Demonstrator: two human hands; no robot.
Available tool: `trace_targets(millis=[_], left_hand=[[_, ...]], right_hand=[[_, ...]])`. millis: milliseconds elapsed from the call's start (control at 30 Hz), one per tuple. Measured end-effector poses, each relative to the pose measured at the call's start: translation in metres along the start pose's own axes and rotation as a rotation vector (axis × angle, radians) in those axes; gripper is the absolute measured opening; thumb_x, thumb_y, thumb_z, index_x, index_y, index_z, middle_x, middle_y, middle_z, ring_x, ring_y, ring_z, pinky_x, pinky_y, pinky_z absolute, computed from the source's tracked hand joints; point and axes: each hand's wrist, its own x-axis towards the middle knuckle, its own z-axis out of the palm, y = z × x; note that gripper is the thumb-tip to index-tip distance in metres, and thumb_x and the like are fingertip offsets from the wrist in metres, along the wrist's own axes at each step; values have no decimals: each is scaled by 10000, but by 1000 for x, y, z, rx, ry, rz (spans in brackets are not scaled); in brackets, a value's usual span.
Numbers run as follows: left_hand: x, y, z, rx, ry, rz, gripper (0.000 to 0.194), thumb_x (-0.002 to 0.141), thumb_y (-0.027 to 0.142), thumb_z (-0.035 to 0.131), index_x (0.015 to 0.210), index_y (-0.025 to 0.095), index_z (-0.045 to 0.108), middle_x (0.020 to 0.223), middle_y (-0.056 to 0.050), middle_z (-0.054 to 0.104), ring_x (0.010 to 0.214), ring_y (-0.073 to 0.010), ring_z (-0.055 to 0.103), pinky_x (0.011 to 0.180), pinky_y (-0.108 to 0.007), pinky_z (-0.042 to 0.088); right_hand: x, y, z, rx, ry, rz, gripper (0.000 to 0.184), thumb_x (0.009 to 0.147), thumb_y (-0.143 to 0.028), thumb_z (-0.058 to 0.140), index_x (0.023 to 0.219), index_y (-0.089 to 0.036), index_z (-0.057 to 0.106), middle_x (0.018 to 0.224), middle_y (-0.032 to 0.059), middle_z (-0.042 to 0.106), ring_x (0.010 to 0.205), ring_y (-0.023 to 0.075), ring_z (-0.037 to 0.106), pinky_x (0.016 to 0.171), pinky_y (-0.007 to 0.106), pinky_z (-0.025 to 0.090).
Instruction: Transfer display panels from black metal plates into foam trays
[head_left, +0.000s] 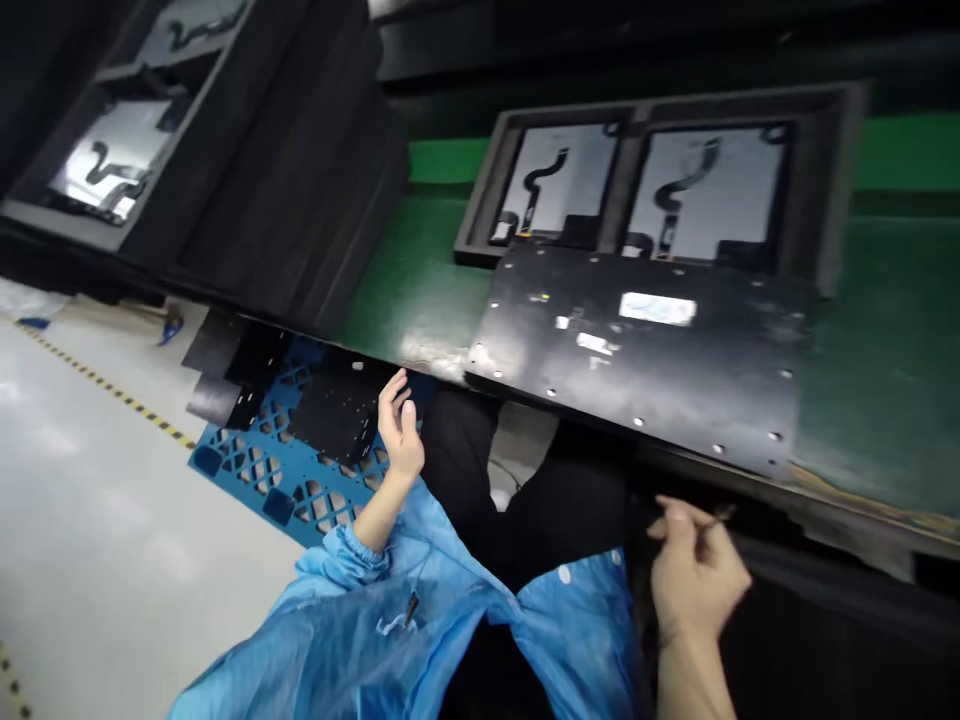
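Observation:
My left hand (401,428) hangs in the air just off the near edge of the green bench, palm turned inward and fingers loosely apart, with nothing in it. Lower right, below the bench edge, my right hand (699,575) has its fingers curled together. A small dark tip shows by its knuckles, too small to name. Closest to both hands lies a flat black plate (600,370) with rivet-like studs along its rim and white labels, resting at the bench edge. Behind it is a dark foam tray (634,180) holding two shiny panels (705,200) with black ribbon cables.
To the left stands a tall stack of black foam trays (292,150), its top one holding similar shiny panels. Under the bench, a blue plastic pallet (259,480) carries black sheets (337,405). Yellow-black tape (105,385) marks the pale floor.

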Motion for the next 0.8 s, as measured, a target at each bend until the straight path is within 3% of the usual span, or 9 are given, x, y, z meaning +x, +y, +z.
trace_targets(millis=[67,167,267,333,467,567,667,800], left_hand=[[-7,-48,-22,294,63,-116,401,1142,397,365,1447,231,565,1615,-162,551,1504,-243,552,1198,-420,532],[-3,-129,-42,495,70,-301,440,1081,305,434,1484,159,532,1672,-237,451,1583,-296,450,1277,-479,445],[17,-195,-44,648,-20,-449,619,984,240,566,1573,76,469,1761,-291,304,1666,-361,300,1365,-539,282],[36,-226,-41,741,-116,-516,776,935,245,653,1643,58,396,1808,-296,195,1699,-384,203,1380,-569,212],[70,-267,-31,905,-258,-604,1022,857,257,766,1729,101,256,1846,-264,49,1724,-390,33,1366,-650,58],[78,-287,-25,1015,-288,-701,1083,858,271,757,1746,82,166,1831,-305,-8,1711,-451,20,1316,-750,102],[73,-298,-20,1088,-314,-735,957,928,188,600,1756,91,129,1830,-299,47,1711,-437,68,1303,-749,185],[63,-297,-16,1151,-338,-712,848,961,66,377,1767,130,122,1841,-247,104,1714,-391,119,1316,-705,233]], right_hand=[[-12,27,9,-121,-95,62,489,949,-707,572,1070,-262,735,851,116,679,760,330,650,677,460,516],[-17,52,28,-299,-185,95,535,883,-720,581,1014,-224,737,731,77,647,688,335,653,681,461,508],[-9,56,45,-449,-213,66,533,892,-699,538,1003,-215,729,637,36,584,634,289,628,648,395,463],[-3,54,51,-511,-215,66,511,907,-675,526,1003,-218,734,618,24,583,608,248,606,621,347,424],[1,51,57,-583,-157,60,455,920,-615,531,1014,-227,749,614,24,612,588,225,592,606,322,397],[-2,56,58,-592,-126,47,453,936,-610,529,1018,-226,754,591,15,595,571,231,596,602,321,407],[-3,63,58,-589,-99,39,468,946,-623,532,1017,-218,755,584,9,582,561,234,601,601,327,414],[-1,73,59,-578,-64,34,459,942,-626,541,1019,-223,746,587,-6,562,575,231,609,617,328,418]])
